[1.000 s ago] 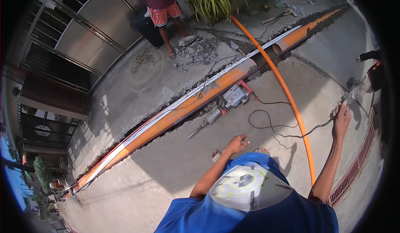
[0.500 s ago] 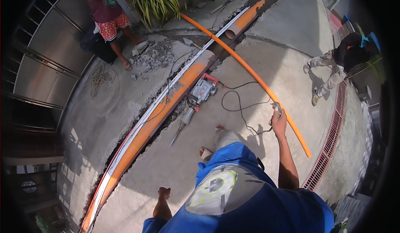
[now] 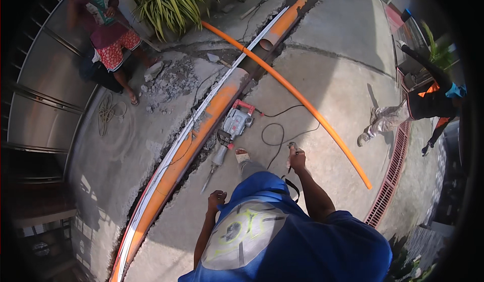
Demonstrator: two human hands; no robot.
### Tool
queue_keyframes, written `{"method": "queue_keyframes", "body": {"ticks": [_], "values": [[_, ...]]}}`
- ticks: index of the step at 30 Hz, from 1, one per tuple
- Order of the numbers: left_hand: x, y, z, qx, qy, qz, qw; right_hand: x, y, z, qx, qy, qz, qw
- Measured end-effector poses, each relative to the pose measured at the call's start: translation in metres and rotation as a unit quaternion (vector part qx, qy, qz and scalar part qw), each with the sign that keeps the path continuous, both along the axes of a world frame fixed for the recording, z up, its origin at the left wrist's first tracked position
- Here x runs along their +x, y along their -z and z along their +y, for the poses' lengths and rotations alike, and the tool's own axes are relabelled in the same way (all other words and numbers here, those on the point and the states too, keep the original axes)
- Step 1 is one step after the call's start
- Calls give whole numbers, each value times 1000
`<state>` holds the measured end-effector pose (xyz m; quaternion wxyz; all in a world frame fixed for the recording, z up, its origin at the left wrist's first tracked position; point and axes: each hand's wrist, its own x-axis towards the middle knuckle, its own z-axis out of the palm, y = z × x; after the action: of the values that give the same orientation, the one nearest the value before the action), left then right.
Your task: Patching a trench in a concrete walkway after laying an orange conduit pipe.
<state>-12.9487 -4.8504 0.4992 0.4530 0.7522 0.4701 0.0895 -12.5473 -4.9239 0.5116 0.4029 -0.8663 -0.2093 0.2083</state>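
My right hand [image 3: 297, 158] is closed on the end of a black power cord [image 3: 273, 124], with what looks like its plug poking out above the fingers. From there the cord loops over the concrete to a grey and red demolition hammer [image 3: 236, 123]. That tool lies on its side, its chisel [image 3: 207, 179] directed toward me. My left hand [image 3: 217, 200] hangs near the chisel tip, fingers curled, nothing visible in it. Beside the tool, a big orange pipe [image 3: 206, 118] rests in a trench with white conduits [image 3: 174, 143] along it.
A thinner orange pipe [image 3: 302, 96] lies across the trench. Concrete rubble [image 3: 174, 83] and a rope coil [image 3: 107, 111] are at the left. One person [image 3: 111, 35] stands by the plant; another [image 3: 423, 105] bends near the drain grate [image 3: 393, 181] at the right.
My right hand has come down and left with the cord, away from the thin orange pipe. My left hand has moved forward, and I have stepped closer to the demolition hammer.
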Motion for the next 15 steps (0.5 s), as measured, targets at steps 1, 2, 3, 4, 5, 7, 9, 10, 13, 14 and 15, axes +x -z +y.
{"method": "queue_keyframes", "body": {"ticks": [1, 2, 3, 4, 5, 7, 9, 10, 13, 14, 15], "values": [[6, -5, 16, -98, -83, 19, 991, -1, -10, 10, -29, 13, 58, 998], [10, -11, 31, -195, -166, 38, 966, 2, 0, 16, -34, 53, 134, 989], [10, -12, 47, -196, -162, 38, 966, 9, 13, 21, -34, 57, 132, 989], [1, -6, 58, -177, -165, 43, 969, 13, 31, 26, -57, 34, 97, 993], [-9, -4, 68, -155, -169, 52, 972, 14, 42, 33, -79, 9, 66, 995], [-21, -8, 82, -202, -234, 59, 949, 13, 42, 50, -77, -48, 30, 995], [-30, -11, 92, -245, -290, 62, 923, 17, 40, 63, -72, -98, -8, 993], [-35, -11, 95, -250, -302, 57, 918, 19, 40, 66, -81, -120, -42, 989], [-54, -6, 89, -252, -323, 44, 911, 19, 26, 83, -114, -128, 3, 985], [-58, -5, 84, -258, -322, 46, 910, 17, 18, 88, -134, -107, 78, 982], [-64, -4, 81, -264, -321, 47, 908, 16, 15, 88, -136, -107, 79, 982]]}}
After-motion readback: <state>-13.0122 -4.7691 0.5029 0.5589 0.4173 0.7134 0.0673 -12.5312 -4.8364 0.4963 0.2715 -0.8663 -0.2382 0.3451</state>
